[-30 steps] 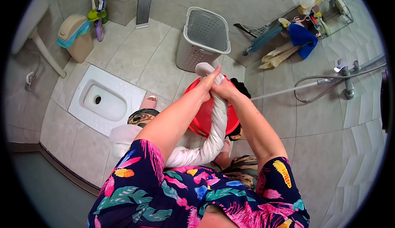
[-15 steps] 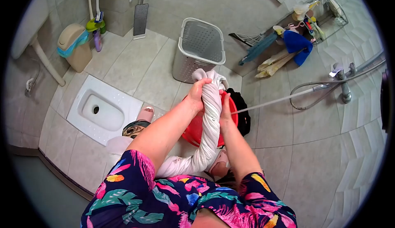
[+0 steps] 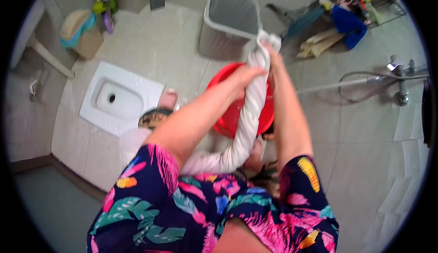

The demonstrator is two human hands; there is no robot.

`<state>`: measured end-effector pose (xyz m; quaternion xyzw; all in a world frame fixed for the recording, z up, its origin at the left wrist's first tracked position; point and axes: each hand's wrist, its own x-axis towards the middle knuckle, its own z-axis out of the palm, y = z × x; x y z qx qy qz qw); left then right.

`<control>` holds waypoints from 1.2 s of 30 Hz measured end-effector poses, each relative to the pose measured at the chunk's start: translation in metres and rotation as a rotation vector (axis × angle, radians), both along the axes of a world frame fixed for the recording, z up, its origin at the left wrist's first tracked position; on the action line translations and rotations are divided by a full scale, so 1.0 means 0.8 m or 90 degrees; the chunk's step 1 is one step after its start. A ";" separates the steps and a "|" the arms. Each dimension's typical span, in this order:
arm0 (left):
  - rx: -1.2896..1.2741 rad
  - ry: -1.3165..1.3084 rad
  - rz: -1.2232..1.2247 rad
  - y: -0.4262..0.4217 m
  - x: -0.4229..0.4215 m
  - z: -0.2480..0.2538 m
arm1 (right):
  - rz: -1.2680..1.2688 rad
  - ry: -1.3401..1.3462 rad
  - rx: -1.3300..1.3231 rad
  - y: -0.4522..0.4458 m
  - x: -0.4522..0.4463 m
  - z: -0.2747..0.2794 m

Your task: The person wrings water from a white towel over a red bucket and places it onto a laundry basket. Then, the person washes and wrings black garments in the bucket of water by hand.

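A long white cloth (image 3: 250,116), twisted like a rope, runs from my lap up over the red basin (image 3: 224,124). Partway along it, my left hand (image 3: 248,76) is closed around the twist. My right hand (image 3: 273,57) grips the cloth farther up, near its bunched far end. Both hands look slightly blurred, and some of the fingers are hidden behind the fabric. Below the cloth, the red basin sits on the tiled floor and is partly covered by my arms.
A grey laundry basket (image 3: 223,38) stands beyond the basin. Left lies a white squat toilet (image 3: 119,99), with a beige bin (image 3: 86,41) farther back. A shower hose (image 3: 346,86) sprays from the right wall. Blue cloth (image 3: 349,25) and pale gloves (image 3: 319,42) hang from a rack.
Both hands have moved forward and to the right with the twisted cloth. My right hand has shifted up to its far end. The camera view has shifted, too.
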<state>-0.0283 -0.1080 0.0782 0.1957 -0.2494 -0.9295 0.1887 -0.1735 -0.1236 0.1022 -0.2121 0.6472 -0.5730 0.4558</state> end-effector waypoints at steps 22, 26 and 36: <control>0.120 0.258 -0.135 -0.007 0.029 0.036 | 0.695 0.193 0.042 -0.040 -0.024 0.072; 0.172 0.320 -0.120 0.003 0.037 0.043 | 0.546 -0.314 -0.182 0.005 -0.030 0.013; 0.194 0.314 -0.062 0.000 0.033 0.019 | 0.131 -0.698 -0.492 0.079 0.029 -0.081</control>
